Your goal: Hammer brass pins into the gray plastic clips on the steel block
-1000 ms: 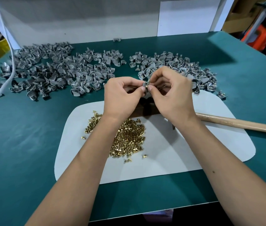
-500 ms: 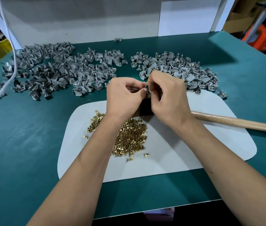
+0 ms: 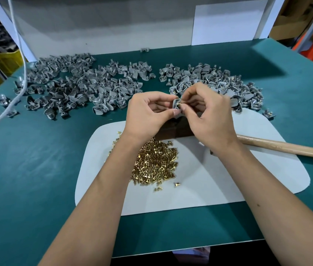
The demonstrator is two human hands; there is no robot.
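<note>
My left hand (image 3: 148, 114) is curled closed, pinching 1 gray plastic clip (image 3: 176, 104) between thumb and fingertips. My right hand (image 3: 207, 114) is also closed in a fine pinch, holding 1 brass pin (image 3: 180, 102) at the face of that clip. Both hands meet above the steel block (image 3: 175, 129), a dark block partly hidden beneath them; the clip is held off the block, not seated on it.

The block sits at the 12 o'clock edge of the white mat (image 3: 219, 185). The loose heap of brass pins (image 3: 155, 162) lies on the mat at 6 o'clock from my left hand, with 2 stray pins just beside its near edge. The wooden hammer handle (image 3: 286, 147) runs out from under my right wrist toward 3 o'clock, resting across the mat edge; the hammer head is hidden.

On the green table (image 3: 36, 169), 1 large pile of gray clips (image 3: 78, 87) spreads at 10 o'clock from my hands, and a second pile (image 3: 225, 81) lies at 1 o'clock, directly behind my right hand. A white cable (image 3: 20, 89) hangs across the left pile.
</note>
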